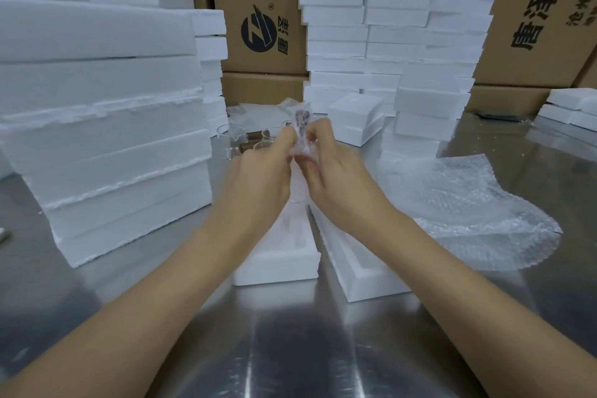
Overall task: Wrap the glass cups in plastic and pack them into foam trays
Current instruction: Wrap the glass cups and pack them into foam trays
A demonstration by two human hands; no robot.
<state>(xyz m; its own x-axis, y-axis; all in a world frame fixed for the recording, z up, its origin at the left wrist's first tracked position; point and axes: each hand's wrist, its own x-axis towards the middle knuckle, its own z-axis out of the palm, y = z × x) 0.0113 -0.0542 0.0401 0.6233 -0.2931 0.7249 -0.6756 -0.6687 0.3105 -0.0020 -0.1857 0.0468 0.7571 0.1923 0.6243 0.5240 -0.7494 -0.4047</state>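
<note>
Bubble plastic (305, 152) is bunched around one glass cup (303, 119), which both hands hold up just above an open foam tray (277, 268). In the head view, the left hand (261, 171) and the right hand (339, 178) are close together, and the fingers of each are curled and pinch the plastic on the cup. I judge that the wrapping of this cup is near its end, but the cup is not yet packed. This tray and a second tray (365, 284) beside it show no cup inside, as far as I can see past the arms. Several bare cups (232, 136) lie behind the hands, so much work is left. More plastic sheets (468, 203) lie at the right.

Everything rests on a shiny steel table (290, 349). High stacks of white foam (103, 139) stand at the left and at the back. Brown cardboard boxes (261, 26) with printed letters fill the room behind them.
</note>
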